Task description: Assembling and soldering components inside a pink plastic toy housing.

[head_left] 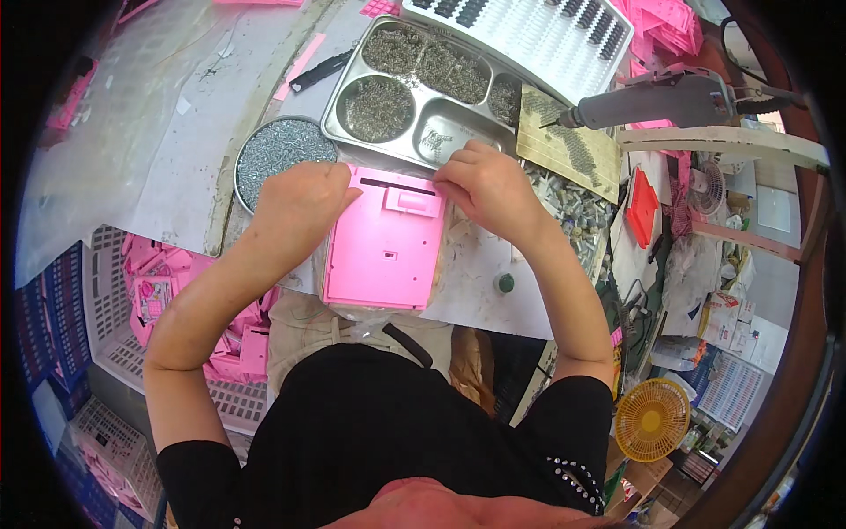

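A flat pink plastic panel [384, 260] with a dark slot along its far edge and a raised block below the slot lies on the bench in front of me. My left hand [310, 198] is closed at its far left corner, thumb against the edge. At the far right corner my right hand [487, 188] pinches the panel's rim. Whether a small part sits in either pinch is hidden by the fingers. Just beyond the hands stands a metal compartment tray [421, 165] of small springs. A round dish [244, 196] of silvery screws is beside my left hand.
An electric screwdriver [656, 99] hangs at the right above a board of small springs [564, 145]. A white rack [529, 40] with black parts lies at the back. Left stands a crate [115, 339] of pink parts. A small green cap [504, 283] lies near my right forearm.
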{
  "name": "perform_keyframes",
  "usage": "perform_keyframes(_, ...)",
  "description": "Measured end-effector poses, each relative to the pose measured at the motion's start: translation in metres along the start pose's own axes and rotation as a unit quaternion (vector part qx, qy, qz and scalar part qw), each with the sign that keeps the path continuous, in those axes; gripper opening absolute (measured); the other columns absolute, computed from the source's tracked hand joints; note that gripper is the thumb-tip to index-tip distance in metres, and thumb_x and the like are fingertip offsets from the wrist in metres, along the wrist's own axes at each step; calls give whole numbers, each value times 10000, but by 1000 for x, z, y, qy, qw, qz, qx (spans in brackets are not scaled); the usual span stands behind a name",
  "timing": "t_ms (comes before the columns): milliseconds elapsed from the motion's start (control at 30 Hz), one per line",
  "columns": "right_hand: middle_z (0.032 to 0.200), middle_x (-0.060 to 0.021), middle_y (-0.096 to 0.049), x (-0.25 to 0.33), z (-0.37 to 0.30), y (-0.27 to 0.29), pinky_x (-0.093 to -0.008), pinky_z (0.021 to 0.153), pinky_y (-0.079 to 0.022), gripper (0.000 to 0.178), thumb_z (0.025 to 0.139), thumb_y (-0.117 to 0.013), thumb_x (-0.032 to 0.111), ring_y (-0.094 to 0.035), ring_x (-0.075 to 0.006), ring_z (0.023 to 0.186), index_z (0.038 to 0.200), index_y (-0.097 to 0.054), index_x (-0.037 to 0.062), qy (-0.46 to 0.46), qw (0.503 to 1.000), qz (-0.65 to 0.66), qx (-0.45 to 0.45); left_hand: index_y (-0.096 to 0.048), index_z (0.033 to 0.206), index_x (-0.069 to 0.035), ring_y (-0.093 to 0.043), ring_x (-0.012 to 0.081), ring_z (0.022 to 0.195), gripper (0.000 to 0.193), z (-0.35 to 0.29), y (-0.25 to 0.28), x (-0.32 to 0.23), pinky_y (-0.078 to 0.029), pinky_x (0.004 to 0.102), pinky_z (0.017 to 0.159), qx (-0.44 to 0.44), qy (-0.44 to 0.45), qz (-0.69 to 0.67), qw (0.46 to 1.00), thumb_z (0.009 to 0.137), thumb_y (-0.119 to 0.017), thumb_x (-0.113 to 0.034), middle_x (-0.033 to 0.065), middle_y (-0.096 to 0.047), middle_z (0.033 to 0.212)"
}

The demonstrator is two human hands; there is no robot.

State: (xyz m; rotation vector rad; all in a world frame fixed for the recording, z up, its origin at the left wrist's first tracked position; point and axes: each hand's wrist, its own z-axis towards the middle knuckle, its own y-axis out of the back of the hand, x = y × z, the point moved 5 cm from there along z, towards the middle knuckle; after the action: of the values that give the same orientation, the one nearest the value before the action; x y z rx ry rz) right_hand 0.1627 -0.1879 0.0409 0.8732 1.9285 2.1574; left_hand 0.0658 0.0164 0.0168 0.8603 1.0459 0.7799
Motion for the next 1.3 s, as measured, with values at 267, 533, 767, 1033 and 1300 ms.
perform_keyframes(267, 799, -103, -700, -4, 20, -1, -424, 774, -544, 98, 826, -730, 152, -669, -320, 840, 833, -739, 54, 2, 991, -58, 119, -575, 862, -49, -659, 343, 748, 270, 9, -1, 2, -523, 460, 654, 48, -23, 9, 999, 909, -713, -276, 131, -643, 779)
perform_keyframes(533, 796, -125, -698, 7, 29, -1, -442, 780, -549, 100, 823, -720, 147, -675, -341, 853, 809, -730, 48, 21, 978, -134, 158, -583, 873, -44, -656, 354, 769, 244, 12, -4, 5, -517, 470, 672, 50, -25, 18, 998, 931, -691, -255, 143, -638, 787)
perform_keyframes(767, 815, -132, -710, -2, 0, 26, -395, 724, -559, 92, 825, -744, 104, -677, -318, 767, 894, -759, 45, -19, 999, 46, -16, -605, 851, -41, -644, 364, 757, 219, -2, 4, 14, -509, 477, 695, 16, 39, -85, 995, 944, -682, -224, 155, -631, 785)
perform_keyframes(1033, 857, -54, -736, 11, -83, -7, -267, 764, -555, 92, 884, -760, 24, -691, -117, 823, 955, -731, -26, -270, 880, 363, -145, -592, 846, -53, -658, 290, 737, 187, 0, 0, -12, -539, 396, 624, -16, -32, 78, 996, 911, -685, -201, 107, -624, 759)
perform_keyframes(1300, 952, -75, -742, 20, -97, -18, -258, 810, -549, 177, 894, -747, -21, -688, -108, 883, 1070, -754, -28, -279, 848, 416, -175, -585, 812, -59, -651, 205, 721, 111, 3, -3, -25, -568, 298, 580, 14, -100, 197, 975, 730, -656, -84, 60, -608, 740)
